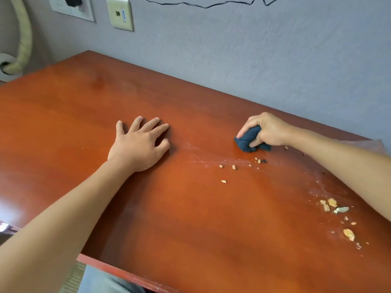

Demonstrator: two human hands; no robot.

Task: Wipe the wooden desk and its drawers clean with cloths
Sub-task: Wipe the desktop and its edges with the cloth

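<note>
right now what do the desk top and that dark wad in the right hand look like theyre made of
Desk top: reddish-brown wood or wood-look veneer with a glossy finish; grain streaks and window glare show. Dark wad: soft blue-grey cloth, matte, bunched and creased under the right hand.

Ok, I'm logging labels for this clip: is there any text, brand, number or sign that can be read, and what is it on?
Sticker on the beige wall plate: has print, too small and blurred to read.
White socket plate: no readable marking.
Wooden desk and dark cloth: no text.
</note>
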